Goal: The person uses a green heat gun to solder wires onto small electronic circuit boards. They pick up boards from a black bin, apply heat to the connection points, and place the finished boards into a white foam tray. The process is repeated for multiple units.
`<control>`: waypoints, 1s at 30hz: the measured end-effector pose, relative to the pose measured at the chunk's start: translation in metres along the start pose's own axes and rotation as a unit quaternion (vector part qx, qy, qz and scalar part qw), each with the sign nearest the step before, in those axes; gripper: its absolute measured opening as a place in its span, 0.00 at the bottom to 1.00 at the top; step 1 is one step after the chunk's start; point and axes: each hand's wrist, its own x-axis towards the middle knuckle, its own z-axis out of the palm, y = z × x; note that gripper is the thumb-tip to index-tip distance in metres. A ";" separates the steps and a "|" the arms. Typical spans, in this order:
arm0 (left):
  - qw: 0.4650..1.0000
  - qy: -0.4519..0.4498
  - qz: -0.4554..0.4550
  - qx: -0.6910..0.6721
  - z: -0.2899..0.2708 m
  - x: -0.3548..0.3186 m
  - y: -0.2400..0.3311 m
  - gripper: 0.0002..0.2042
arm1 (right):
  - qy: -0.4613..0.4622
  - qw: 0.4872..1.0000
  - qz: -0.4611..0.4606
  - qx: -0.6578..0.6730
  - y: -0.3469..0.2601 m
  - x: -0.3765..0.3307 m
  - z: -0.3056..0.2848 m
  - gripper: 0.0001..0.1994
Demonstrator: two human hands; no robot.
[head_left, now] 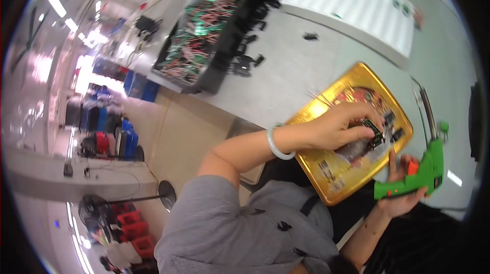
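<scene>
My left hand (339, 127), with a pale bangle (275, 144) on its wrist, rests on a gold-coloured tray (334, 172) and pinches a small dark green circuit part (375, 131). More small dark parts (395, 133) lie on the tray just beside the fingers. At the tray's right corner my right hand (403, 200) grips a bright green power screwdriver (426, 169) with an orange trigger. Its metal bit (426, 108) points up and away along the tray's edge.
A black bin (229, 54) full of green boards with red and white wires stands at the back left of the grey table (306, 65). Small black parts (245, 62) lie beside it. A white ribbed panel (352, 3) lies at the back right. The shop floor shows at left.
</scene>
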 end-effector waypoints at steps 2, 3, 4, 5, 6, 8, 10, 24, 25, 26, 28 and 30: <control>0.998 0.000 -0.009 -0.066 -0.014 -0.005 0.010 0.05 | 0.000 1.000 -0.001 -0.024 0.000 -0.002 -0.001 0.27; 0.995 0.023 0.014 -0.097 -0.024 -0.008 0.016 0.06 | -0.011 1.000 0.002 -0.028 0.002 0.000 0.003 0.27; 0.990 0.043 0.038 -0.131 -0.034 -0.011 0.022 0.06 | -0.009 1.000 0.006 -0.030 0.000 -0.002 0.003 0.27; 0.983 0.060 0.062 -0.164 -0.047 -0.016 0.029 0.07 | -0.013 0.999 0.003 -0.032 0.000 -0.001 0.004 0.27; 0.981 0.108 0.039 -0.158 -0.063 -0.022 0.044 0.07 | -0.012 0.999 -0.001 -0.035 -0.001 -0.001 0.005 0.27; 0.970 0.211 0.063 -0.104 -0.105 -0.030 0.072 0.08 | -0.006 0.999 -0.003 -0.033 0.000 -0.001 0.007 0.27; 0.948 0.302 0.095 -0.013 -0.153 -0.037 0.100 0.09 | -0.008 1.000 -0.002 -0.022 -0.002 -0.001 0.008 0.26; 0.785 0.609 -0.050 -0.098 -0.314 -0.189 0.023 0.04 | 0.005 1.000 0.015 -0.023 -0.003 -0.002 0.004 0.27; 0.777 0.623 -0.089 0.000 -0.312 -0.189 0.020 0.08 | 0.008 1.000 0.014 -0.024 -0.002 -0.002 0.005 0.27; 0.745 0.618 -0.129 0.217 -0.308 -0.187 0.021 0.09 | 0.007 1.000 0.013 -0.024 -0.003 -0.002 0.006 0.27; 0.573 0.517 -0.186 0.608 -0.298 -0.184 0.030 0.12 | 0.008 1.000 0.009 -0.024 -0.003 -0.001 0.006 0.27; 0.560 0.463 -0.143 0.672 -0.290 -0.185 0.029 0.12 | -0.006 1.000 0.008 -0.011 -0.001 0.000 0.009 0.26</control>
